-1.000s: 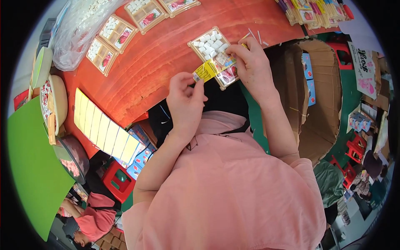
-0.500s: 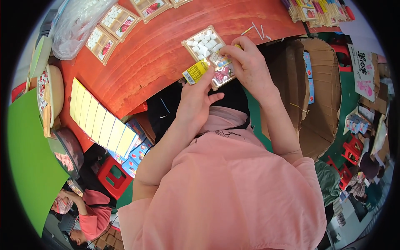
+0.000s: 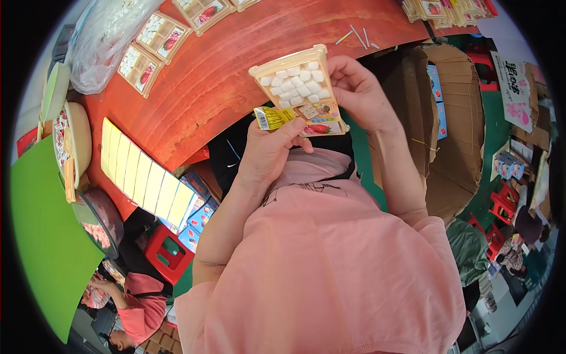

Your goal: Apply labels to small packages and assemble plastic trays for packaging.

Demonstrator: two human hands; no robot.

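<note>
Yellow strip (image 3: 267, 118) juts left off the marshmallow tray (image 3: 298, 87), long axis bodyward between the hands; left hand (image 3: 264, 148), nearer the strip, pinches both; right hand (image 3: 361, 97), partly hidden, seemingly grasps the tray's right side.

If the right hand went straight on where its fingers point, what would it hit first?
Most likely the box of white sweets: the right hand seems to touch its edge already, though depth there is hard to judge.
</note>
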